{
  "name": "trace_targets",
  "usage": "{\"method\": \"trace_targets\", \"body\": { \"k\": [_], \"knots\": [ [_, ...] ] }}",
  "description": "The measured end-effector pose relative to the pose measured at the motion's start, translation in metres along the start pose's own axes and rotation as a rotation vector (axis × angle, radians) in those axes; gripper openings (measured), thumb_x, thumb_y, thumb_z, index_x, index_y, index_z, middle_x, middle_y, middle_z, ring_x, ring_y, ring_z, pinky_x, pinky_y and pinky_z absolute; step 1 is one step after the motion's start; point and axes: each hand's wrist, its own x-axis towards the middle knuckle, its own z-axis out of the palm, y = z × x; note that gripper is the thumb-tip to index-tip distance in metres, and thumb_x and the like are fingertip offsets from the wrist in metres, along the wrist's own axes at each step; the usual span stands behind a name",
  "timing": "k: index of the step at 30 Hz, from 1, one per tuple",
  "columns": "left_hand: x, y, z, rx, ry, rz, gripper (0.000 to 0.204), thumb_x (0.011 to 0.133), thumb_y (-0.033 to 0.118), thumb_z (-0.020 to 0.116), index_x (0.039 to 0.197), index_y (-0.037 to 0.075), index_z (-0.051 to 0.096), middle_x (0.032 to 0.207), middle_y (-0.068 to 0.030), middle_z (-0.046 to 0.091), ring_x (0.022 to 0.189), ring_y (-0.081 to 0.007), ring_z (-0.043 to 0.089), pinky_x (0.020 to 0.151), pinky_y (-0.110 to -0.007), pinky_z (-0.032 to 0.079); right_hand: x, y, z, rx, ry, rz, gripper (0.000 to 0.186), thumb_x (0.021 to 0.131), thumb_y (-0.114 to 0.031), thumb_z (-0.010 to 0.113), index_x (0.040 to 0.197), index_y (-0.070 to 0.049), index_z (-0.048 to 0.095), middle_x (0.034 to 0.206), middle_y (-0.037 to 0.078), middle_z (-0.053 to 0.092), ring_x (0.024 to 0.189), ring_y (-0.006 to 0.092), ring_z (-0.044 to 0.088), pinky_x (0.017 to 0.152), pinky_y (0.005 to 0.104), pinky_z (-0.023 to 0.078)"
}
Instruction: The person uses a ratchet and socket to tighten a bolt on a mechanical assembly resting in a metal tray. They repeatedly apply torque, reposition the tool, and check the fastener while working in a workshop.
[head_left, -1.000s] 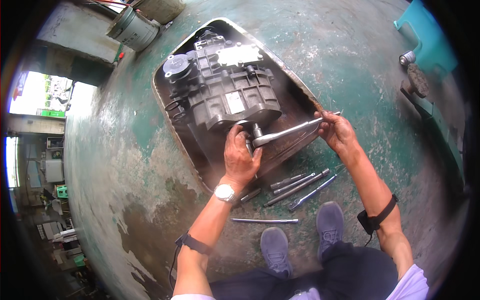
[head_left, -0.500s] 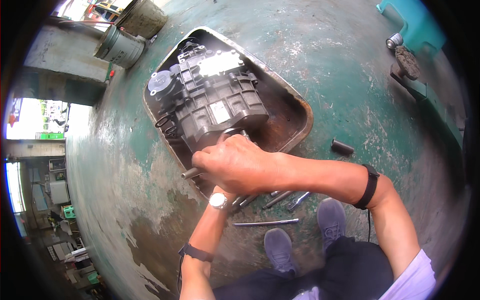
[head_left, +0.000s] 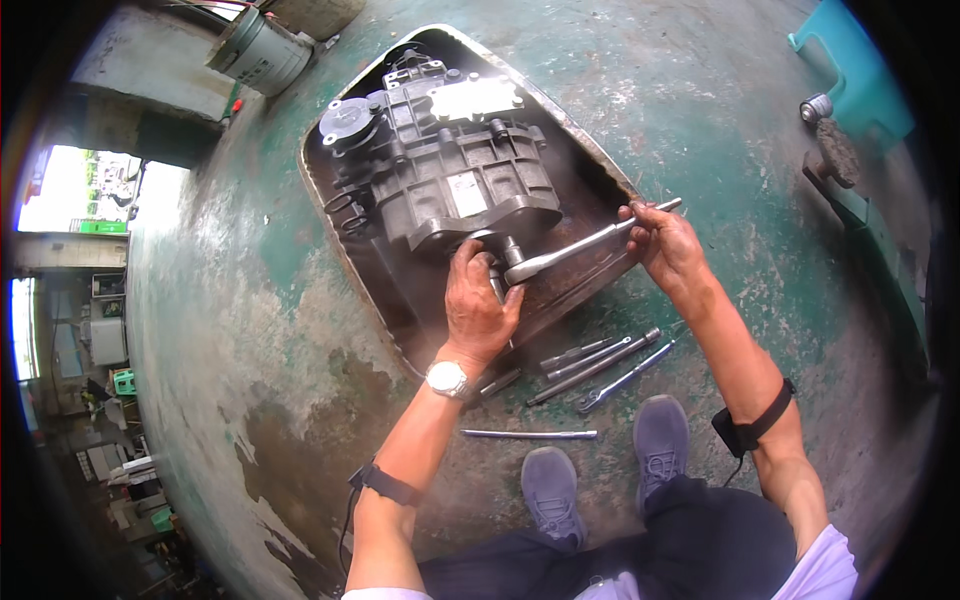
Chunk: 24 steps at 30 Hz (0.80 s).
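A grey cast-metal gearbox [head_left: 455,165] lies in a deep, worn metal tray [head_left: 575,155]. At its near end my right hand [head_left: 667,248] grips the outer end of a ratchet wrench [head_left: 575,249], fingers closed round the handle. The wrench head sits on a socket [head_left: 512,248] against the gearbox end. My left hand [head_left: 480,310] is just left of that socket, with fingertips up at the gearbox end. A short metal bar [head_left: 497,284] shows between its fingers and thumb; the bar's other end is hidden beneath the hand.
Several bars and extensions [head_left: 600,370] and a bright wrench [head_left: 628,375] lie on the floor before the tray. A thin rod [head_left: 530,434] lies near my shoes [head_left: 553,495]. Left stands a bucket [head_left: 258,52]; right, a turquoise stool [head_left: 860,75] and a green metal frame [head_left: 870,235].
My right hand has moved from above my left hand out to the right, and the wrench handle now points right. My left hand is uncovered at the gearbox end. The view has shifted slightly.
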Motion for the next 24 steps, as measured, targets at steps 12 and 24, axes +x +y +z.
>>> {"method": "trace_targets", "body": {
  "k": [12,24],
  "knots": [
    [-0.002,-0.002,0.002,-0.028,-0.15,0.053,0.056,0.065,0.006,0.077,0.112,-0.003,0.048,0.121,-0.0243,0.049,0.109,-0.0416,0.053,0.093,-0.045,0.045,-0.083,0.013,0.153,-1.115,-0.899,-0.977,0.016,0.074,-0.011,0.065,0.085,-0.002,0.059,0.072,0.021,0.065,0.07,0.04,0.065,0.064,0.049,0.051],
    [-0.003,-0.007,0.003,0.024,-0.003,0.023,0.046,0.069,0.006,0.073,0.108,-0.003,0.05,0.119,-0.024,0.05,0.107,-0.0407,0.054,0.089,-0.043,0.048,-0.019,-0.02,0.033,-0.204,-0.195,-0.199,0.021,0.089,-0.01,0.06,0.107,-0.001,0.057,0.086,0.006,0.065,0.059,0.0059,0.051,0.055,0.0231,0.048]
  ]
}}
